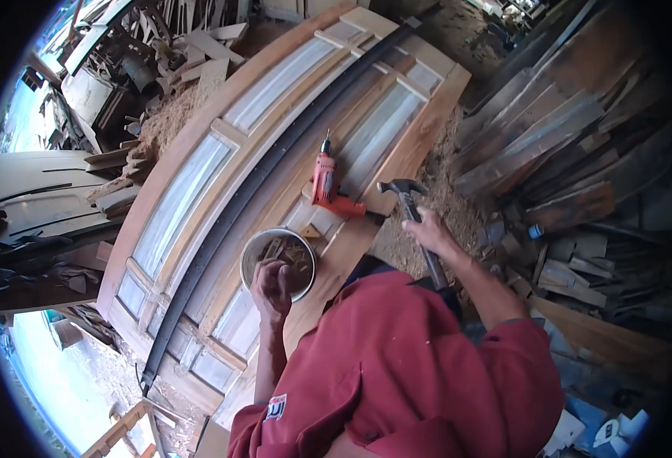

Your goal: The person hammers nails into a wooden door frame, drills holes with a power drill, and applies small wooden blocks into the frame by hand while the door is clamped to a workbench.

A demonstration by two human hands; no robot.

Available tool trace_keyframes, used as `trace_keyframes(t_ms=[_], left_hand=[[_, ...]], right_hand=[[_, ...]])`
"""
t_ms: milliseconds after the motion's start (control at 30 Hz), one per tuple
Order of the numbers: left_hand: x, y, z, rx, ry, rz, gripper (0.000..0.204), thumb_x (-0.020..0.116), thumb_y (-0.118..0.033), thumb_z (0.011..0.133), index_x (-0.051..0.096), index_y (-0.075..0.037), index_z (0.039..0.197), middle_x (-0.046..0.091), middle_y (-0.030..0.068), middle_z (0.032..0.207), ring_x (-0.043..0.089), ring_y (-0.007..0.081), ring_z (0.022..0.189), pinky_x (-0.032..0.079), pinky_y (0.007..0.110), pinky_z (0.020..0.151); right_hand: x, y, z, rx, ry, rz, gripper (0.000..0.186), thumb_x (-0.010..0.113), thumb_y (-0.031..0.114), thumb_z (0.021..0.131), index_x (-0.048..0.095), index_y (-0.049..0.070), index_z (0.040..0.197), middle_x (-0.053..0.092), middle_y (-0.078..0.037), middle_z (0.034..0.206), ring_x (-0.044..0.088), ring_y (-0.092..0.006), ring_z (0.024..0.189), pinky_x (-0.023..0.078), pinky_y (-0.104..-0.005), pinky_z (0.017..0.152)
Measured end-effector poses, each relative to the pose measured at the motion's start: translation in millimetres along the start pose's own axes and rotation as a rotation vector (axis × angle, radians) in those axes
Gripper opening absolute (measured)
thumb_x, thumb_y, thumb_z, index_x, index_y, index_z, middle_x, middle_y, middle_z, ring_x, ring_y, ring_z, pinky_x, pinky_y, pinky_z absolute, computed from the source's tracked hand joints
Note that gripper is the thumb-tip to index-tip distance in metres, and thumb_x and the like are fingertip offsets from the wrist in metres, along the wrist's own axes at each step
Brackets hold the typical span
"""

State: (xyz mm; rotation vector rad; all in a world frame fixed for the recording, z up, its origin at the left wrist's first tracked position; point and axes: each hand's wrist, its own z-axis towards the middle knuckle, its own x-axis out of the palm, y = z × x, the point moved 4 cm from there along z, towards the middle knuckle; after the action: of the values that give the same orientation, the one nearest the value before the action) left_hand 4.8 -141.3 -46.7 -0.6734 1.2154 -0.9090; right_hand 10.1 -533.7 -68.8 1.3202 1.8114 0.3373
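My right hand (430, 232) is wrapped round the handle of a claw hammer (405, 188), whose dark metal head points away from me, just past the wooden door's right edge. My left hand (273, 288) is at the near side of a round metal bucket (245, 256), its fingers curled over the opening. Whether those fingers pinch anything is hidden. Small brown and tan pieces, too small to name, lie inside the bucket. The bucket stands on a large panelled door (290, 200). An orange-red power drill (326, 183) rests on the door beyond the bucket, its bit pointing away.
A long dark metal bar (257, 177) lies lengthwise along the door. A small wood block (311, 230) sits beside the bucket. Sawdust (420, 248) covers the ground at right, with stacked boards (549, 145) past it. Scrap wood (206, 49) is heaped at far left.
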Motion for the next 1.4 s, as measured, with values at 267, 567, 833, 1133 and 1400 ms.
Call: trace_keyframes(t_ms=[267, 567, 833, 1133, 1400], left_hand=[[49.1, -38.6, -4.7, -0.264, 0.148, -0.324, 0.007, 0.067, -0.005, 0.094, 0.065, 0.001, 0.097, 0.065, 0.0138, 0.096, 0.064, 0.0216, 0.087, 0.051, 0.032, 0.079], [208.0, -30.9, 53.9, -0.446, 0.234, 0.087, 0.034, 0.069, -0.021, 0.094, 0.061, 0.000, 0.119, 0.067, 0.0163, 0.104, 0.069, 0.0274, 0.089, 0.054, 0.038, 0.080], [272.6, 2.9, 112.5, -0.510, -0.003, 0.460, 0.046, 0.069, -0.022, 0.092, 0.055, -0.004, 0.131, 0.058, 0.0218, 0.123, 0.058, 0.0401, 0.113, 0.046, 0.048, 0.096], [304.2, 102.6, 177.8, -0.828, 0.258, 0.621, 0.080, 0.073, -0.056, 0.078, 0.051, -0.001, 0.132, 0.059, 0.0244, 0.126, 0.059, 0.0419, 0.117, 0.048, 0.052, 0.097], [318.1, 113.7, 184.3, -0.517, 0.260, 0.760, 0.065, 0.083, -0.033, 0.066, 0.050, -0.001, 0.113, 0.063, 0.0235, 0.112, 0.062, 0.0411, 0.107, 0.051, 0.049, 0.093]], right_hand=[[-28.3, -27.6, 112.4, -0.261, -0.072, -0.596, 0.032, 0.067, 0.025, 0.083, 0.062, 0.003, 0.106, 0.070, -0.026, 0.097, 0.068, -0.0436, 0.098, 0.053, -0.0535, 0.082], [-49.0, -3.1, 316.4, -0.860, 0.319, -0.927, 0.031, 0.055, 0.023, 0.087, 0.063, 0.005, 0.112, 0.071, -0.023, 0.094, 0.068, -0.0471, 0.090, 0.054, -0.0560, 0.081], [-78.7, 35.2, 385.4, -1.435, -0.162, -0.765, 0.014, 0.053, 0.019, 0.090, 0.066, 0.013, 0.092, 0.062, -0.011, 0.094, 0.063, -0.0285, 0.094, 0.049, -0.0431, 0.083], [-133.9, -43.5, 277.4, -1.150, 0.269, -0.649, 0.022, 0.063, 0.013, 0.087, 0.068, 0.007, 0.108, 0.061, -0.013, 0.095, 0.064, -0.0347, 0.093, 0.053, -0.0457, 0.079], [-203.1, -89.0, 265.6, -0.695, 0.377, -0.669, 0.029, 0.064, 0.021, 0.091, 0.067, 0.008, 0.117, 0.066, -0.017, 0.107, 0.066, -0.0390, 0.101, 0.055, -0.0485, 0.087]])
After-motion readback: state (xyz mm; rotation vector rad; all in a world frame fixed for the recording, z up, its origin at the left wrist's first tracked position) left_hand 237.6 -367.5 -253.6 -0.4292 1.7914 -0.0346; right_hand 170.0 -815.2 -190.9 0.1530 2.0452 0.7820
